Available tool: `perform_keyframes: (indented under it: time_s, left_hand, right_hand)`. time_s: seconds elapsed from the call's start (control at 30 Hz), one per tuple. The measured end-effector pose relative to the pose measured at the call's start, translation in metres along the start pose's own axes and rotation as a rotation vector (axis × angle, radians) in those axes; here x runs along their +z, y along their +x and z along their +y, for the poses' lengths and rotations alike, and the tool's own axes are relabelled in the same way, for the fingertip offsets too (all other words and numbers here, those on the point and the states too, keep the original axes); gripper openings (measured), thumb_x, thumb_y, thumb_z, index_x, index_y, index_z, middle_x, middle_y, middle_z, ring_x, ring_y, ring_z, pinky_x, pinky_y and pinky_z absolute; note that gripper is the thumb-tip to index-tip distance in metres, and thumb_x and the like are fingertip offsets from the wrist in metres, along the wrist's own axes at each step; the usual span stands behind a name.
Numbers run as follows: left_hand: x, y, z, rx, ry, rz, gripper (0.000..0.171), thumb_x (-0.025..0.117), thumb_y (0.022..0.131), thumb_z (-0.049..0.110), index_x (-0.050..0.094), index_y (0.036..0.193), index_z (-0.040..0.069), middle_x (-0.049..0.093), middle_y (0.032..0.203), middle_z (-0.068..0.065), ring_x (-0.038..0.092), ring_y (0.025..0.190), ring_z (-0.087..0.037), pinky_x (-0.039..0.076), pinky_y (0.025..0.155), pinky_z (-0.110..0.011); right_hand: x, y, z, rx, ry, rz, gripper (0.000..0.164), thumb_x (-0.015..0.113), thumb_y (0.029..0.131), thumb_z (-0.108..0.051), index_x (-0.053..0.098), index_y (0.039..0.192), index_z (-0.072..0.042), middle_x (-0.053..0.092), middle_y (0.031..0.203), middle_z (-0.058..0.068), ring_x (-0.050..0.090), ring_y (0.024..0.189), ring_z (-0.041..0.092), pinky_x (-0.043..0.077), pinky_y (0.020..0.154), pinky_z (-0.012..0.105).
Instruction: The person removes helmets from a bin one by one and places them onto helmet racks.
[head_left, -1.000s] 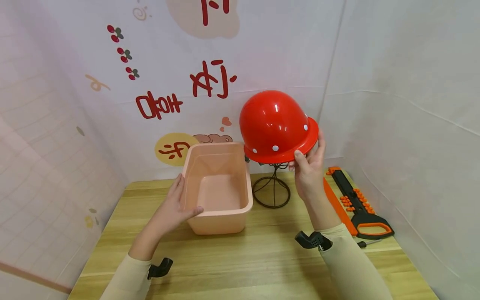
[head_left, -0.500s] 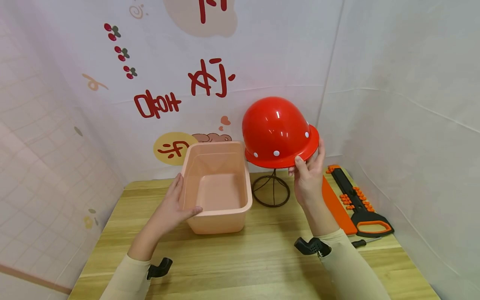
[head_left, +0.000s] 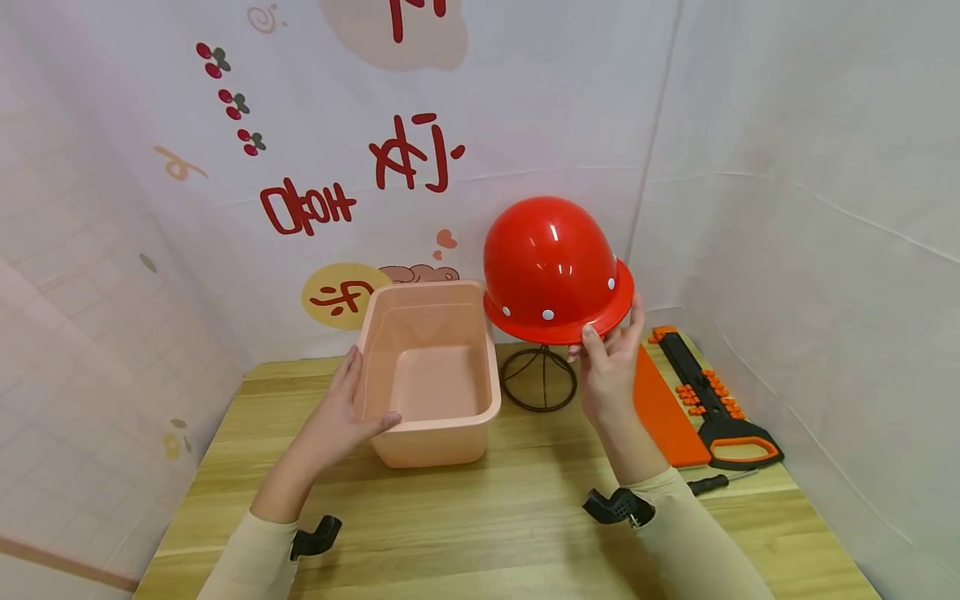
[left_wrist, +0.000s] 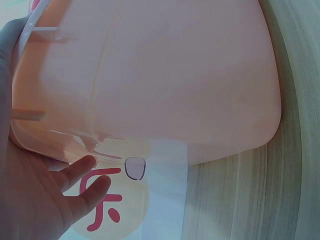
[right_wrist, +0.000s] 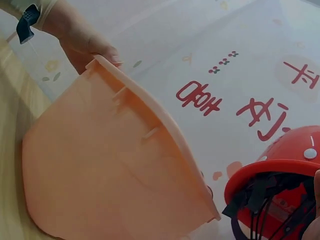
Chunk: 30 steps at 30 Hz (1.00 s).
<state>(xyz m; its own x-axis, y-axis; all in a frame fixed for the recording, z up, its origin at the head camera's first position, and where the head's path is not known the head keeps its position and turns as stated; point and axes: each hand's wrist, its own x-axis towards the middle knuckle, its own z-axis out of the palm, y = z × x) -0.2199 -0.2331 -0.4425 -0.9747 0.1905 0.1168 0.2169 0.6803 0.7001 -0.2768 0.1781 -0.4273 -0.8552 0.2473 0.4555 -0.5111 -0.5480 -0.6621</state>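
Observation:
A glossy red hard hat (head_left: 553,265) with white rivets hangs over a black wire stand (head_left: 538,379). My right hand (head_left: 606,367) pinches its brim at the front right edge, thumb below. The right wrist view shows the hard hat (right_wrist: 280,187) from below with its black straps. A pink plastic tub (head_left: 429,375) stands on the wooden table (head_left: 487,517) left of the stand. My left hand (head_left: 347,412) grips the tub's near left corner, thumb over the rim. In the left wrist view the tub (left_wrist: 165,80) fills the frame and my left fingers (left_wrist: 75,175) curl under its rim.
An orange and black hand saw (head_left: 701,400) lies at the table's right edge, with a small screwdriver (head_left: 720,481) in front of it. White printed cloth walls (head_left: 787,208) close in the back and both sides.
My right hand has lowered the hard hat slightly toward the wire stand. The left hand stays on the tub.

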Motion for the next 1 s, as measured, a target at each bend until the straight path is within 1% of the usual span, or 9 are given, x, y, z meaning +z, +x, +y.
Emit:
perform_keyframes:
  time_s: [0.13, 0.27, 0.33, 0.53, 0.63, 0.8, 0.93, 1.0]
  left_hand:
    - [0.000, 0.000, 0.000, -0.005, -0.001, -0.002, 0.133, 0.088, 0.091, 0.057, 0.002, 0.176, 0.002, -0.003, 0.185, -0.016, 0.013, 0.166, -0.051, 0.026, 0.126, -0.074]
    - [0.000, 0.000, 0.000, -0.008, -0.002, 0.000, 0.130, 0.089, 0.092, 0.051, 0.002, 0.176, 0.003, -0.003, 0.185, -0.017, 0.012, 0.166, -0.051, 0.025, 0.125, -0.075]
    - [0.000, 0.000, -0.001, -0.007, -0.004, 0.001, 0.130, 0.089, 0.092, 0.048, 0.002, 0.176, 0.002, -0.004, 0.185, -0.017, 0.012, 0.166, -0.051, 0.025, 0.126, -0.075]
    - [0.000, 0.000, -0.001, 0.000, -0.004, 0.009, 0.130, 0.089, 0.091, 0.048, 0.003, 0.176, 0.001, -0.003, 0.185, -0.016, 0.013, 0.166, -0.051, 0.027, 0.125, -0.074]
    - [-0.001, 0.000, -0.001, -0.001, 0.002, 0.010, 0.129, 0.089, 0.092, 0.048, 0.003, 0.176, 0.001, -0.002, 0.185, -0.017, 0.013, 0.166, -0.051, 0.027, 0.125, -0.074]
    - [-0.002, 0.000, 0.001, -0.012, 0.000, 0.003, 0.129, 0.089, 0.092, 0.048, 0.003, 0.176, 0.002, -0.003, 0.185, -0.016, 0.013, 0.166, -0.050, 0.027, 0.125, -0.074]
    - [-0.002, 0.001, 0.002, -0.015, -0.010, -0.001, 0.130, 0.089, 0.092, 0.048, 0.002, 0.176, 0.002, -0.004, 0.185, -0.015, 0.013, 0.166, -0.050, 0.027, 0.125, -0.074]
    - [-0.002, 0.001, 0.002, -0.013, -0.009, 0.000, 0.130, 0.089, 0.092, 0.048, 0.002, 0.176, 0.002, -0.004, 0.185, -0.015, 0.014, 0.166, -0.051, 0.027, 0.125, -0.074]
  right_hand:
    - [-0.001, -0.005, 0.006, -0.011, -0.035, 0.013, 0.092, 0.059, 0.109, 0.010, 0.013, 0.177, -0.032, 0.055, 0.151, 0.020, 0.067, 0.071, 0.016, 0.063, 0.071, 0.023]
    - [0.000, -0.009, 0.011, -0.025, -0.071, 0.017, 0.095, 0.061, 0.107, 0.012, 0.014, 0.178, -0.030, 0.056, 0.146, 0.022, 0.067, 0.073, 0.017, 0.064, 0.072, 0.025]
    - [0.000, -0.010, 0.013, -0.029, -0.092, 0.020, 0.096, 0.062, 0.107, 0.011, 0.014, 0.178, -0.031, 0.056, 0.146, 0.022, 0.067, 0.073, 0.017, 0.065, 0.073, 0.025]
    - [0.000, -0.016, 0.020, -0.024, -0.158, 0.029, 0.098, 0.064, 0.107, 0.010, 0.012, 0.178, -0.033, 0.056, 0.147, 0.021, 0.069, 0.074, 0.019, 0.066, 0.074, 0.028]
    - [0.000, -0.018, 0.022, -0.021, -0.158, 0.036, 0.099, 0.064, 0.106, 0.011, 0.011, 0.178, -0.033, 0.056, 0.146, 0.021, 0.071, 0.075, 0.019, 0.066, 0.076, 0.029]
    - [0.002, -0.020, 0.025, -0.020, -0.142, 0.044, 0.105, 0.068, 0.103, 0.013, 0.011, 0.178, -0.032, 0.059, 0.139, 0.023, 0.074, 0.078, 0.021, 0.067, 0.079, 0.032]
    - [0.005, -0.022, 0.025, -0.025, -0.136, 0.069, 0.107, 0.070, 0.101, 0.015, 0.012, 0.178, -0.031, 0.060, 0.144, 0.023, 0.074, 0.080, 0.023, 0.067, 0.080, 0.033]
    - [0.007, -0.023, 0.025, -0.026, -0.131, 0.091, 0.107, 0.071, 0.100, 0.015, 0.013, 0.178, -0.030, 0.061, 0.143, 0.024, 0.074, 0.080, 0.023, 0.067, 0.080, 0.033]
